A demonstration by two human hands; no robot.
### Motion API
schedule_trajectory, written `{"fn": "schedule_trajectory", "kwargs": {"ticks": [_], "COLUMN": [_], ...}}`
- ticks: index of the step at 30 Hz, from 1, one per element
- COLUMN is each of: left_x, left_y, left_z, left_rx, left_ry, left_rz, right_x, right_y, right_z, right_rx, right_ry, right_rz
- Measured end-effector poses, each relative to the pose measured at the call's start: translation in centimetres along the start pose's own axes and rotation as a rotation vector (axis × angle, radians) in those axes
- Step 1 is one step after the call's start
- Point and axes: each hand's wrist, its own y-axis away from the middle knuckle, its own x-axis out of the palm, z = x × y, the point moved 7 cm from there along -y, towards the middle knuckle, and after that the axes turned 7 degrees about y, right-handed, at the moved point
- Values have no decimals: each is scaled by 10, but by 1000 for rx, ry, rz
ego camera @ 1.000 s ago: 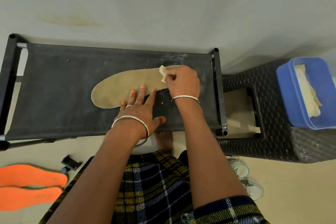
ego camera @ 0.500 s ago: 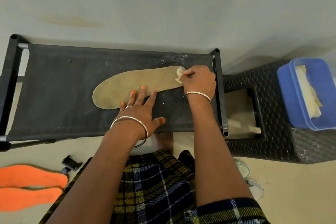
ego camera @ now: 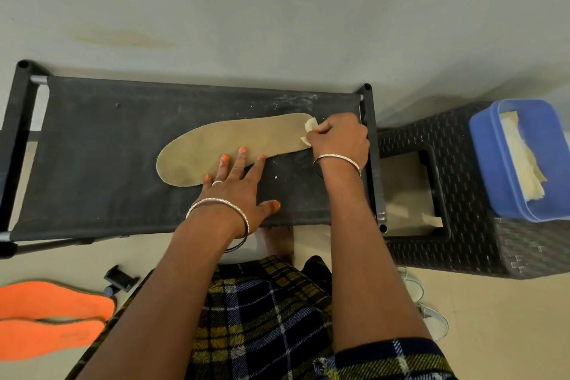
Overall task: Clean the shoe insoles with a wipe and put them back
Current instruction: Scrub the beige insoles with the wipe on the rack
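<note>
A tan insole (ego camera: 228, 148) lies flat on the black fabric worktop (ego camera: 92, 163), with its length going from left to right and its rounded right end near the right frame bar. The left hand (ego camera: 237, 191) is laid flat, its grip open: the straight fingers press on the near edge of the insole around its middle, while the palm and thumb rest on the fabric. The right hand (ego camera: 339, 139) is at the right end of the insole, and its grip is closed around a small crumpled wipe (ego camera: 310, 126), which touches the surface of the insole there. To the right of the worktop stands a dark woven stool (ego camera: 462, 194), and on it sits a blue box (ego camera: 487, 163) with pale wipes (ego camera: 521, 163) inside. On the floor at the lower left lie two orange insoles (ego camera: 46, 336), one just beside the other. Pale shoes (ego camera: 435, 321) are on the floor near the stool, partly hidden behind the right arm.
</note>
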Motion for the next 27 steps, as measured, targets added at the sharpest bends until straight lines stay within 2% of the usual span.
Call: {"fn": "schedule_trajectory", "kwargs": {"ticks": [4, 6, 9, 11, 17, 21, 23, 27], "left_x": [1, 0, 0, 0, -1, -1, -1, -1], "left_y": [-2, -2, -1, 0, -2, -1, 0, -1], "left_z": [-1, -1, 0, 0, 0, 0, -1, -1], "left_rx": [-9, -8, -1, 0, 1, 6, 6, 0], "left_ry": [-2, -5, -5, -2, -7, 2, 0, -3], "left_rz": [-1, -2, -2, -3, -2, -3, -8, -7], "right_x": [18, 16, 6, 3, 14, 0, 1, 17], "right_y": [8, 8, 5, 9, 18, 12, 11, 18], "right_z": [18, 19, 10, 12, 36, 19, 18, 39], "right_rx": [-165, -181, -102, -103, -272, -130, -132, -313], "right_ry": [-34, -61, -73, -49, -37, 43, 42, -6], "right_rz": [259, 174, -78, -158, 5, -121, -122, 4]}}
